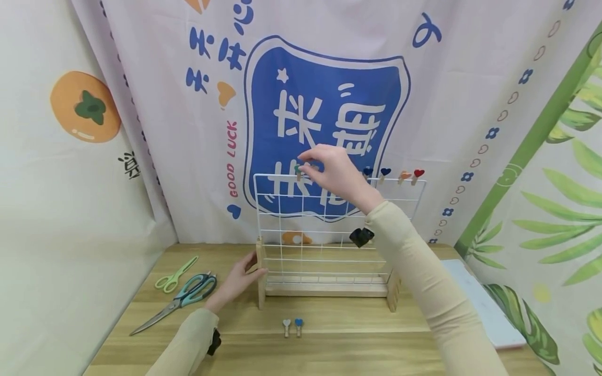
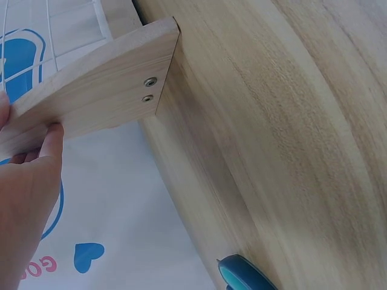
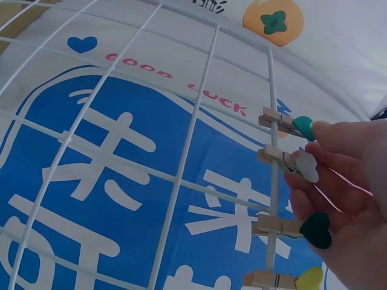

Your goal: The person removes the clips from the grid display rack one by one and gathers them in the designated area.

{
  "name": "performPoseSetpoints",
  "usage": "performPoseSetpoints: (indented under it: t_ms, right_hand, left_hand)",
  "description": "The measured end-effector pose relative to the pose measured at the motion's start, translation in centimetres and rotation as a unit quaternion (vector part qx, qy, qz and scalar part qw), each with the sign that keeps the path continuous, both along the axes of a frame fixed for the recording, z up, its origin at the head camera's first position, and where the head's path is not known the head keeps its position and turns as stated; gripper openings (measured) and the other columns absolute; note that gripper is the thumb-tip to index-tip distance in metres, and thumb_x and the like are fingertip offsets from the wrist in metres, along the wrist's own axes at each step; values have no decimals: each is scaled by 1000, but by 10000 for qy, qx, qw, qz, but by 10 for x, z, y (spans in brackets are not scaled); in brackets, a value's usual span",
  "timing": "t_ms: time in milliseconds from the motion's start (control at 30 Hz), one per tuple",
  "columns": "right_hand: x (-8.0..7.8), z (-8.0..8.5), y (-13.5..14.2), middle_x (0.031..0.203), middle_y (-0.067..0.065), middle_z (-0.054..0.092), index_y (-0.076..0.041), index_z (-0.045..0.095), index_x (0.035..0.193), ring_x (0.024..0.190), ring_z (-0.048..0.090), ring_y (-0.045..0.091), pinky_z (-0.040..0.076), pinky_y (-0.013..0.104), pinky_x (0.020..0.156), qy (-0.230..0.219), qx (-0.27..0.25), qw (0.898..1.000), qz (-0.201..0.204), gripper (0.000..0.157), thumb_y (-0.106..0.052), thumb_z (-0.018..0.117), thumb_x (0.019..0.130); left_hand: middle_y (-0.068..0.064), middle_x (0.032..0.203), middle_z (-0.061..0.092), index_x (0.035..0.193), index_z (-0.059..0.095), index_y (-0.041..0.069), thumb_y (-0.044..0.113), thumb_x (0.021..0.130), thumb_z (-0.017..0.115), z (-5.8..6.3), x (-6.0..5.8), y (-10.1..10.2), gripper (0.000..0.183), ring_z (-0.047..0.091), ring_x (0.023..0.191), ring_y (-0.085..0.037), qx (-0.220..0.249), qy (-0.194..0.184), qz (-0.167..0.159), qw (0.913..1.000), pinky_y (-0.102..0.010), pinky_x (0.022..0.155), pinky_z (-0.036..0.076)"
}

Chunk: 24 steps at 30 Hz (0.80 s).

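Note:
My left hand (image 1: 236, 282) grips the wooden side post (image 1: 261, 277) of a white wire grid rack (image 1: 277, 175). In the left wrist view, the fingers reach round both sides of this post. My right hand (image 1: 336, 172) is up at the rack's top wire and pinches the teal heart of a small wooden clothespin (image 3: 303, 127), whose jaws sit on the wire. Beside it on that wire are clothespins with a white heart (image 3: 306, 166), a dark green heart (image 3: 315, 230) and a yellow heart (image 3: 309, 279).
Further right, dark blue (image 1: 385, 171), orange (image 1: 405, 176) and red (image 1: 418, 173) heart clothespins line the top wire. White-heart (image 1: 286, 326) and blue-heart (image 1: 298, 325) clothespins lie in front of the rack. Green scissors (image 1: 176, 277) and larger teal-handled scissors (image 1: 190, 293) lie left, a white board (image 1: 484, 303) right.

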State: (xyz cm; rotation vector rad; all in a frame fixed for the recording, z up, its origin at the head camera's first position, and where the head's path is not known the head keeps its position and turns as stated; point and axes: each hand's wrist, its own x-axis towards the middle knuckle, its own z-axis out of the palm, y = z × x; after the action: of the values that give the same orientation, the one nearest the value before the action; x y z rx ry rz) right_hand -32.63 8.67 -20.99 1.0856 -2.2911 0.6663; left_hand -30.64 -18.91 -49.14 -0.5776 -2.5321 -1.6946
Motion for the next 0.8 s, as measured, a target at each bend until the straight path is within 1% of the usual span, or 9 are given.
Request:
performPoseSetpoints:
  t_ms: [200, 333, 500, 633, 700, 767, 800]
  right_hand:
    - [1, 1, -3, 108, 11, 75, -4, 74, 110, 98, 70, 21, 60, 33, 90, 14, 121, 9999, -3, 19, -13, 65, 96]
    - [2, 0, -6, 105, 11, 76, -4, 75, 106, 95, 71, 21, 61, 33, 89, 67, 109, 9999, -21, 17, -14, 67, 95]
    - [4, -1, -8, 102, 9, 76, -4, 76, 102, 93, 70, 19, 61, 32, 87, 122, 112, 9998, -103, 15, -14, 69, 94]
    - [5, -1, -10, 99, 9, 76, -4, 76, 99, 91, 70, 19, 61, 30, 84, 227, 102, 9996, -152, 13, -13, 70, 93]
    - [6, -2, -10, 97, 9, 76, -4, 77, 97, 89, 70, 19, 61, 30, 83, 286, 68, 9994, -157, 11, -13, 70, 92]
    - [7, -3, -10, 96, 9, 76, -4, 77, 96, 88, 69, 20, 60, 30, 82, 359, 30, 9992, -166, 11, -12, 71, 92]
    - [8, -3, -10, 95, 10, 76, -5, 77, 96, 88, 69, 20, 60, 31, 83, 398, 13, 9991, -168, 10, -12, 71, 92]
  left_hand:
    - [-31, 153, 38, 150, 32, -6, 14, 97, 64, 1, -1, 0, 65, 36, 144, -46, -68, -47, 51, 10000, -61, 116, 34]
    - [-29, 153, 38, 150, 34, -5, 12, 97, 64, 1, -1, 1, 64, 36, 144, -44, -5, -112, 54, 9999, -60, 117, 32]
    - [-31, 152, 39, 149, 34, -6, 10, 97, 63, 1, 0, 1, 62, 36, 143, -46, 9, 17, -10, 10000, -62, 116, 32]
    - [-33, 149, 41, 147, 37, -9, 7, 96, 62, 1, 1, 1, 59, 38, 141, -48, 33, 182, 29, 9998, -62, 114, 33]
    - [-35, 146, 44, 145, 39, -10, 7, 96, 62, 1, 1, 2, 57, 41, 139, -49, -52, 338, 89, 9994, -62, 112, 37]
    - [-35, 145, 44, 144, 39, -11, 8, 96, 62, 1, 1, 1, 57, 42, 138, -49, -102, 389, 89, 9992, -62, 112, 38]
    - [-35, 146, 44, 145, 39, -11, 7, 96, 62, 1, 2, 1, 57, 41, 138, -49, -59, 331, 89, 9994, -62, 112, 37]
